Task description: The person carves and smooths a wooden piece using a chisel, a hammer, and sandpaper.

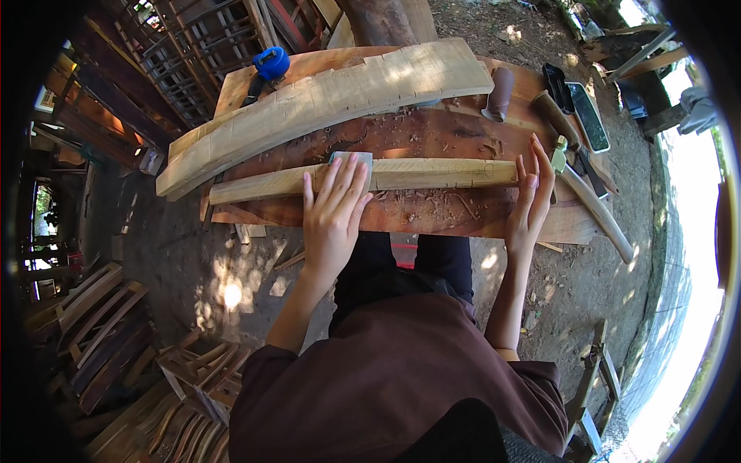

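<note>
A narrow, slightly curved strip of pale wood [444,173] lies across the near half of the work table [432,224]. On its left part my left hand [333,208] holds a small grey block, apparently a sanding block [361,160], against the top face, its fingers laid over the block and mostly covering it. At the strip's right end, my right hand [529,204] rests with its fingers stretched out and apart, gripping nothing. Behind the strip a larger curved, pale timber [332,94] spans the table, its edge marked by several small notches.
Wood shavings are scattered on the table. To the right lie a hammer [598,204], a wooden-handled tool [549,112], a phone [589,117], a black tray [557,83] and a brown roll [500,94]. A blue round tool [270,63] sits at back left. Stacked timber [108,336] stands left.
</note>
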`<act>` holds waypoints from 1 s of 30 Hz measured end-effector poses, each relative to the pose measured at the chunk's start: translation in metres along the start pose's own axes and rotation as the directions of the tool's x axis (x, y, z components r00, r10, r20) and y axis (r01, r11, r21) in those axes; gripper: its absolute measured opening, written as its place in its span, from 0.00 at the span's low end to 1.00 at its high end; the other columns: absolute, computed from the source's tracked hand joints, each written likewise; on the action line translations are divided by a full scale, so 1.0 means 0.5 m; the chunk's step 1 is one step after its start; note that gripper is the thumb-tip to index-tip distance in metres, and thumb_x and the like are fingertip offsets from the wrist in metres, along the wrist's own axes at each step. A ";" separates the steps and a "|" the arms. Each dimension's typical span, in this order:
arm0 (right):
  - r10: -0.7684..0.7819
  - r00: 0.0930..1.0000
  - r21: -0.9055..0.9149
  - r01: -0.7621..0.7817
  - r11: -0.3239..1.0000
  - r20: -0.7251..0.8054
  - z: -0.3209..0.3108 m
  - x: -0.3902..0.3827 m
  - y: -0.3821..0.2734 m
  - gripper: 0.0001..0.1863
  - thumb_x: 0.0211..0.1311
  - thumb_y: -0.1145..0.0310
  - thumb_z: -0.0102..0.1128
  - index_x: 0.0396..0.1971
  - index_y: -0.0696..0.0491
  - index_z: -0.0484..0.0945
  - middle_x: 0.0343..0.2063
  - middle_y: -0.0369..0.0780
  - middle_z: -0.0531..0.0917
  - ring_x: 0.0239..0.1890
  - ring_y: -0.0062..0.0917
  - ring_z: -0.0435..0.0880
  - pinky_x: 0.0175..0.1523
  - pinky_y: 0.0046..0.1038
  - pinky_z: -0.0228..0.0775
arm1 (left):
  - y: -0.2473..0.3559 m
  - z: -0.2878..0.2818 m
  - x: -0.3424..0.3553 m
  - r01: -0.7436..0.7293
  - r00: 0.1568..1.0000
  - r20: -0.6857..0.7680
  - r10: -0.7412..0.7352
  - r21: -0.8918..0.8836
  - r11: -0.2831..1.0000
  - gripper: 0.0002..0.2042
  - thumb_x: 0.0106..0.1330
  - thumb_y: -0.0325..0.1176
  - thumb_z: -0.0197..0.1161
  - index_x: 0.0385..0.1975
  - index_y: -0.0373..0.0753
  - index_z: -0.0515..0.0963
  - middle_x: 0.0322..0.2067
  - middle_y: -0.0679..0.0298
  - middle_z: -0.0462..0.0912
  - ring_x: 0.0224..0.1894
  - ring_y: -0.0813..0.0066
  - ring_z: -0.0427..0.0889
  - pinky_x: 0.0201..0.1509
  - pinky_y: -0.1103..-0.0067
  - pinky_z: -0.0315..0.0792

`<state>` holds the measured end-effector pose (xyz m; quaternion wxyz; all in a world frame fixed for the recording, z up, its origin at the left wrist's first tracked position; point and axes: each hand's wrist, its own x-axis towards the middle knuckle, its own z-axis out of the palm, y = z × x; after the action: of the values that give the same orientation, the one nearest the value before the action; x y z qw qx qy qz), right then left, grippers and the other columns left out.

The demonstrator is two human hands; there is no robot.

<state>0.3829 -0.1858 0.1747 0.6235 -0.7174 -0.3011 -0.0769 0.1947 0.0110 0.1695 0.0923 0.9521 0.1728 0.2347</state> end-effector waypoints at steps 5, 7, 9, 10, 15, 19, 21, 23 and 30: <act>-0.010 1.000 0.154 0.013 0.988 -0.016 -0.001 0.000 0.002 0.26 0.74 0.56 0.33 0.62 0.59 0.57 0.64 0.50 0.60 0.68 0.41 0.57 0.67 0.45 0.56 | 0.100 0.057 0.063 -0.168 0.986 -0.036 0.164 -0.177 0.970 0.24 0.62 0.36 0.61 0.60 0.45 0.70 0.62 0.66 0.69 0.65 0.65 0.65 0.70 0.53 0.49; -0.020 0.999 0.157 0.024 0.987 -0.025 0.003 -0.005 0.003 0.27 0.74 0.55 0.33 0.63 0.59 0.56 0.64 0.50 0.59 0.68 0.41 0.56 0.67 0.45 0.55 | 0.164 0.102 0.093 -0.275 0.961 -0.047 0.271 -0.199 0.941 0.25 0.61 0.36 0.61 0.59 0.43 0.69 0.61 0.62 0.70 0.65 0.65 0.66 0.70 0.54 0.49; -0.017 0.999 0.192 0.024 0.981 -0.040 0.010 -0.009 0.002 0.28 0.73 0.53 0.33 0.63 0.58 0.55 0.66 0.50 0.56 0.70 0.41 0.52 0.69 0.46 0.50 | 0.219 0.139 0.115 -0.345 0.938 -0.057 0.341 -0.189 0.919 0.25 0.60 0.36 0.61 0.59 0.43 0.69 0.60 0.61 0.70 0.65 0.66 0.66 0.70 0.54 0.48; -0.025 0.999 0.182 0.033 0.983 -0.046 0.006 -0.008 0.006 0.28 0.73 0.53 0.33 0.63 0.58 0.55 0.66 0.50 0.56 0.70 0.41 0.52 0.69 0.46 0.50 | 0.244 0.149 0.125 -0.390 0.920 -0.065 0.386 -0.202 0.898 0.25 0.60 0.36 0.61 0.59 0.42 0.70 0.60 0.59 0.71 0.65 0.66 0.66 0.70 0.54 0.47; -0.064 0.998 -0.050 0.064 0.997 -0.012 0.009 -0.008 0.002 0.28 0.73 0.54 0.34 0.65 0.57 0.55 0.67 0.50 0.53 0.71 0.41 0.49 0.71 0.45 0.43 | 0.221 0.136 0.125 -0.425 0.902 -0.037 0.429 -0.238 0.873 0.24 0.60 0.37 0.61 0.58 0.43 0.70 0.59 0.61 0.71 0.65 0.67 0.66 0.70 0.53 0.45; -0.089 0.993 -0.290 0.108 0.951 0.078 0.010 -0.003 -0.003 0.25 0.73 0.57 0.36 0.63 0.56 0.60 0.67 0.49 0.56 0.71 0.43 0.48 0.71 0.41 0.42 | 0.097 0.057 0.077 -0.280 0.960 -0.049 0.276 -0.168 0.945 0.22 0.60 0.38 0.63 0.55 0.44 0.73 0.59 0.65 0.73 0.63 0.69 0.68 0.70 0.51 0.45; -0.031 0.988 -0.378 0.087 0.922 0.152 0.014 0.001 -0.018 0.23 0.73 0.59 0.38 0.61 0.55 0.63 0.67 0.47 0.57 0.71 0.45 0.48 0.71 0.41 0.43 | 0.015 0.021 0.031 -0.135 0.990 -0.045 0.132 -0.088 0.987 0.23 0.61 0.38 0.63 0.58 0.49 0.71 0.62 0.68 0.68 0.64 0.70 0.66 0.71 0.50 0.41; -0.044 0.980 -0.486 0.135 0.864 0.193 0.015 0.000 -0.017 0.18 0.70 0.64 0.46 0.56 0.53 0.69 0.66 0.48 0.59 0.70 0.48 0.49 0.70 0.43 0.46 | -0.064 -0.018 -0.014 0.030 0.998 -0.059 -0.032 -0.038 0.999 0.21 0.66 0.38 0.57 0.60 0.51 0.69 0.62 0.70 0.68 0.65 0.69 0.65 0.70 0.47 0.34; -0.090 0.959 -0.570 0.233 0.788 0.267 0.030 0.001 -0.010 0.14 0.69 0.68 0.47 0.51 0.53 0.74 0.64 0.47 0.62 0.69 0.50 0.51 0.68 0.46 0.49 | -0.201 -0.060 -0.093 0.308 0.925 -0.247 -0.290 0.035 0.951 0.16 0.70 0.36 0.50 0.56 0.44 0.74 0.60 0.63 0.71 0.65 0.62 0.66 0.72 0.53 0.36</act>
<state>0.3767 -0.1715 0.1761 0.3192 -0.8521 -0.3909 -0.1389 0.1129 0.0894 0.1503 0.0706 0.8822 0.3342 0.3241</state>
